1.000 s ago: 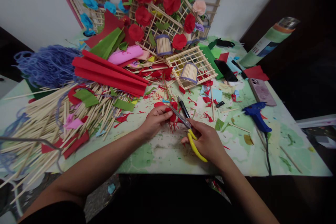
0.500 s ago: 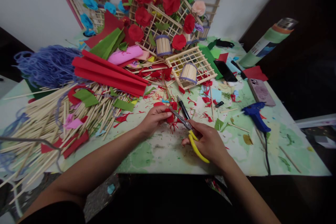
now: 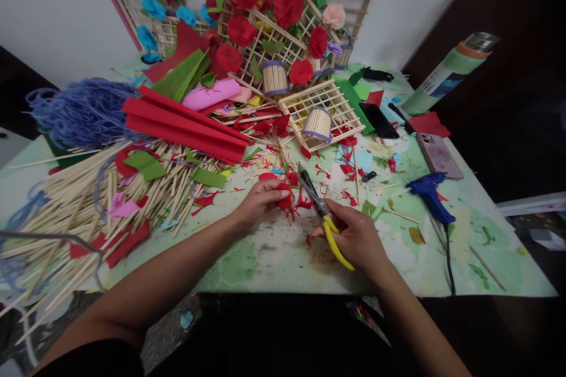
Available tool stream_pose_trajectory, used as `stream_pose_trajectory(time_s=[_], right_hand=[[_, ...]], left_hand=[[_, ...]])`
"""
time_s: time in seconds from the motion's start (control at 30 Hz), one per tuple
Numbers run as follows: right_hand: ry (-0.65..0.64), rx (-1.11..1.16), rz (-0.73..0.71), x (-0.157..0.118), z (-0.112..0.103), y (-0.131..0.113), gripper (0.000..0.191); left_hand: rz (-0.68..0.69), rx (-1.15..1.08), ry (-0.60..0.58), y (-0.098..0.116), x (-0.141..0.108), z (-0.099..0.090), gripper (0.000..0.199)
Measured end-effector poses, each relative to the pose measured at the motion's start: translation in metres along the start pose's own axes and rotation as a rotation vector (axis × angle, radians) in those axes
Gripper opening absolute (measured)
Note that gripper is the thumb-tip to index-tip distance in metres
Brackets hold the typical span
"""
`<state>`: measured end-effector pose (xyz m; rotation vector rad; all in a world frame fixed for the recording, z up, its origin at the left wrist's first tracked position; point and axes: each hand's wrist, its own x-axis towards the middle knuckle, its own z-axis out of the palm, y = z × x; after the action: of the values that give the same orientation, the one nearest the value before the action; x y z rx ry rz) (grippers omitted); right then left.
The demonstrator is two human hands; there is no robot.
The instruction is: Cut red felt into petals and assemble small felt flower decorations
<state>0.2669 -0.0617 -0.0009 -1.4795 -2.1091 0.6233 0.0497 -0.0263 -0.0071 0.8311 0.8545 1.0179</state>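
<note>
Pale wall [image 3: 389, 17] at the back; before it, a green-and-white blotched surface [image 3: 230, 268] strewn with small red paper scraps [image 3: 206, 201]. Near the middle, a small rounded piece of bright red paper [image 3: 285, 196] is pinched between the thumb and fingers of the left hand [image 3: 260, 203]. It looks light, thin and soft, likely to crease or tear if squeezed, so an edge seems the best place to hold it. To its right, the right hand [image 3: 356, 235] is wrapped around yellow-handled metal scissors [image 3: 328, 230], which look stiff and smooth, best gripped by the handles; the blades point toward the paper without touching it. The two hands are apart. A slim black pen [image 3: 303, 172] lies beneath or just beside the blades. Further out, a pale wooden-stick lattice [image 3: 349, 105] carries a small round purple-edged stick pot [image 3: 318, 122]; a similar stick pot [image 3: 275, 78] sits behind it. What either holds cannot be made out. Far left, tangled blue-violet yarn [image 3: 84, 111] heaps over a dark green container [image 3: 62, 156], hiding its inside. At the far right is a light-green, metal-capped bottle [image 3: 446, 76], its contents hidden.
</note>
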Motion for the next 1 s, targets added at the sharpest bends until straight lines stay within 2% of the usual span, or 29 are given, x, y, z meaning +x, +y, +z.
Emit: stream_pose_trajectory(time_s=[0.13, 0.27, 0.43, 0.53, 0.63, 0.73, 0.8, 0.87, 1.0], right_hand=[[0.125, -0.318, 0.193, 0.009, -0.011, 0.015, 0.051], [0.127, -0.535, 0.307, 0.022, -0.023, 0.036, 0.05], [0.08, -0.608, 0.249, 0.03, -0.032, 0.051, 0.05], [0.151, -0.638, 0.145, 0.029, -0.032, 0.042, 0.044], [0.18, -0.428, 0.044, 0.027, -0.025, 0.016, 0.039], [-0.025, -0.008, -0.007, 0.03, -0.008, -0.016, 0.032], [-0.151, 0.149, -0.002, 0.035, 0.005, -0.033, 0.031], [-0.16, 0.209, 0.006, 0.042, 0.016, -0.042, 0.03], [-0.135, 0.338, -0.004, 0.053, 0.031, -0.046, 0.028]], left_hand=[[-0.003, 0.001, 0.03, -0.005, 0.001, 0.0, 0.019], [-0.036, 0.122, -0.006, -0.012, -0.001, 0.003, 0.021], [-0.067, 0.248, -0.179, -0.023, -0.006, 0.009, 0.018], [-0.053, 0.281, -0.186, -0.028, -0.008, 0.011, 0.017], [-0.028, 0.323, -0.145, -0.026, -0.009, 0.011, 0.017], [0.059, 0.359, -0.041, -0.018, -0.008, 0.008, 0.02], [0.139, 0.362, 0.055, -0.012, -0.007, 0.004, 0.02], [0.173, 0.349, 0.105, -0.007, -0.007, 0.0, 0.021], [0.166, 0.275, 0.138, -0.001, -0.009, -0.01, 0.028]])
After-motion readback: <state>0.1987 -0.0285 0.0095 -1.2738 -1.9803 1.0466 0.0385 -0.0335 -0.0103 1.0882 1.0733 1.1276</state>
